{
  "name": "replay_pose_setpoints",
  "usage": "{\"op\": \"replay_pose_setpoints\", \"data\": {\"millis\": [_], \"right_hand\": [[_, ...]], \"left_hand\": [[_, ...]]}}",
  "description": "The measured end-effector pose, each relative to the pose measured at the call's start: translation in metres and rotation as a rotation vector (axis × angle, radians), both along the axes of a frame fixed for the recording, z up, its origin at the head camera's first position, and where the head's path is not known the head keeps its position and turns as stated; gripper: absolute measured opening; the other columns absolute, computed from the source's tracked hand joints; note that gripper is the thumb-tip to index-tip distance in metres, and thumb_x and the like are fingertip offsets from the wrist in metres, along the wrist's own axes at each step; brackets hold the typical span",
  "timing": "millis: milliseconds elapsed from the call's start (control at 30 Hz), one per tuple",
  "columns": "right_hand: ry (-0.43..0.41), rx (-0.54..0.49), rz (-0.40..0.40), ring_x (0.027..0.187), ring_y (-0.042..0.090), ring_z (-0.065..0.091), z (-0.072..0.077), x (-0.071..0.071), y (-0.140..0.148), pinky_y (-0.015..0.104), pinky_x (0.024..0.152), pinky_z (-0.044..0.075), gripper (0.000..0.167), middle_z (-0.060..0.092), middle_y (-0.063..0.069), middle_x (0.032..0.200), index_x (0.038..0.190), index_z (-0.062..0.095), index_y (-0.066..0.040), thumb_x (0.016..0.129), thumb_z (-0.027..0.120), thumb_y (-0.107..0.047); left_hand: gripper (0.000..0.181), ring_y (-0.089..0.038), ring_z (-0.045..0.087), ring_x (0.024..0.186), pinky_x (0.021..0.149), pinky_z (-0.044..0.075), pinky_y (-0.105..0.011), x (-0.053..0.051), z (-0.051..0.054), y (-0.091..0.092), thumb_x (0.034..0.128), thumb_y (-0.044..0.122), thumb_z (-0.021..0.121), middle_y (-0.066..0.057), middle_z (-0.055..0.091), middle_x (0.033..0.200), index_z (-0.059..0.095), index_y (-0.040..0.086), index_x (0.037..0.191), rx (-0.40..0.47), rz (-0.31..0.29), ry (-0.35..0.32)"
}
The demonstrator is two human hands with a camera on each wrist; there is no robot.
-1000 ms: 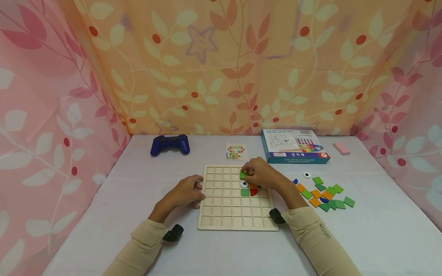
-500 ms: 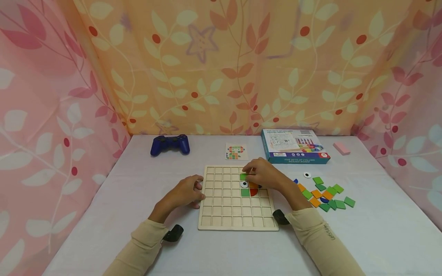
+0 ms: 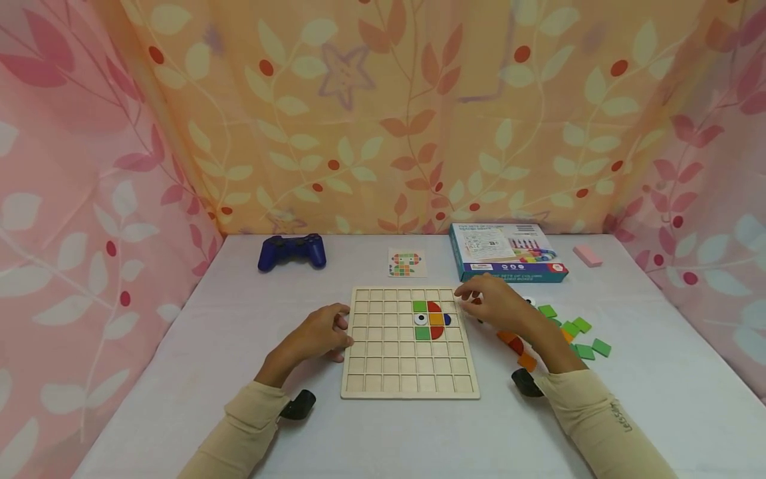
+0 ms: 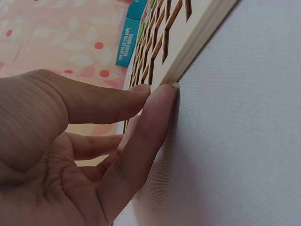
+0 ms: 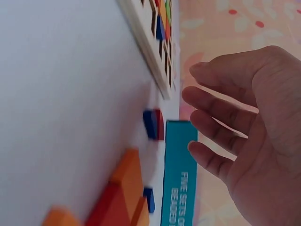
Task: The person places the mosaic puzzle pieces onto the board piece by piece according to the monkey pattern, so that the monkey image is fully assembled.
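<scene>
A pale wooden grid board [image 3: 389,362] lies flat on the table. On its right part sit a light green square [image 3: 419,306], a white eye disc [image 3: 421,319], a darker green square [image 3: 422,333], an orange square [image 3: 436,319], two red curved pieces [image 3: 437,332] and a blue half-round piece [image 3: 447,319]. My left hand [image 3: 317,334] touches the board's left edge with its fingertips, seen close in the left wrist view. Past the board's upper right corner hovers my right hand [image 5: 244,108], fingers loosely bent around nothing. It partly hides the loose tiles from the head view.
Loose orange tiles [image 3: 526,362], a red piece [image 3: 516,344] and several green tiles [image 3: 585,352] lie right of the board. Behind stand a pattern card [image 3: 407,263], a teal-edged box [image 3: 509,253], a blue game controller [image 3: 292,253] and a pink block [image 3: 588,255].
My right hand has let go of the light green square, which now lies on the board, and has moved right beyond the board's edge. The left hand stays at the left edge.
</scene>
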State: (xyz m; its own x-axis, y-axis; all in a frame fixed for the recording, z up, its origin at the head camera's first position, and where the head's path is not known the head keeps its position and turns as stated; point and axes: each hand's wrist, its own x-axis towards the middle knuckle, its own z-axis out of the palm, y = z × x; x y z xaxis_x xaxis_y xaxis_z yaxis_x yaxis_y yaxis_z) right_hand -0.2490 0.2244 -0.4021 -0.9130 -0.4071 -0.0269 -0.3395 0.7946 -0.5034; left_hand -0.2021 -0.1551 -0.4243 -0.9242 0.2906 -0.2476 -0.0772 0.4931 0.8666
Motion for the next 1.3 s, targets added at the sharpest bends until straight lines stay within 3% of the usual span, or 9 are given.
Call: {"op": "replay_pose_setpoints", "data": {"millis": [333, 600, 1033, 1300], "right_hand": [[-0.067, 0.026, -0.123, 0.105, 0.026, 0.058, 0.000, 0.016, 0.048, 0.036, 0.081, 0.062, 0.033, 0.068, 0.008, 0.114, 0.129, 0.074, -0.010, 0.099, 0.069, -0.021], [-0.056, 0.052, -0.176, 0.102, 0.027, 0.061, -0.004, 0.024, 0.089, 0.039, 0.079, 0.066, 0.038, 0.070, 0.013, 0.114, 0.131, 0.072, -0.004, 0.098, 0.071, -0.022], [-0.038, 0.072, -0.242, 0.104, 0.035, 0.061, -0.009, 0.026, 0.137, 0.045, 0.083, 0.067, 0.035, 0.068, 0.019, 0.117, 0.130, 0.072, -0.001, 0.096, 0.064, -0.002], [-0.051, 0.058, -0.252, 0.106, 0.037, 0.062, -0.014, 0.026, 0.149, 0.048, 0.086, 0.067, 0.039, 0.068, 0.020, 0.117, 0.129, 0.072, -0.001, 0.090, 0.066, 0.001]], "left_hand": [[0.067, -0.020, 0.063, 0.085, 0.067, 0.068, -0.034, 0.000, 0.001, 0.002, 0.0910, -0.004, 0.074, -0.017, 0.056, 0.118, 0.045, -0.007, 0.151, -0.013, -0.005, 0.005], [0.067, -0.020, 0.064, 0.082, 0.067, 0.067, -0.034, 0.000, -0.001, 0.002, 0.0911, -0.004, 0.074, -0.016, 0.056, 0.118, 0.045, -0.007, 0.152, -0.021, -0.003, 0.000], [0.067, -0.020, 0.064, 0.084, 0.067, 0.067, -0.034, 0.000, 0.001, 0.000, 0.0918, -0.004, 0.074, -0.017, 0.056, 0.119, 0.045, -0.007, 0.152, -0.013, -0.007, 0.007], [0.068, -0.021, 0.062, 0.088, 0.067, 0.067, -0.034, 0.000, 0.001, 0.001, 0.0920, -0.003, 0.074, -0.016, 0.056, 0.120, 0.045, -0.006, 0.153, -0.026, -0.003, 0.007]]}}
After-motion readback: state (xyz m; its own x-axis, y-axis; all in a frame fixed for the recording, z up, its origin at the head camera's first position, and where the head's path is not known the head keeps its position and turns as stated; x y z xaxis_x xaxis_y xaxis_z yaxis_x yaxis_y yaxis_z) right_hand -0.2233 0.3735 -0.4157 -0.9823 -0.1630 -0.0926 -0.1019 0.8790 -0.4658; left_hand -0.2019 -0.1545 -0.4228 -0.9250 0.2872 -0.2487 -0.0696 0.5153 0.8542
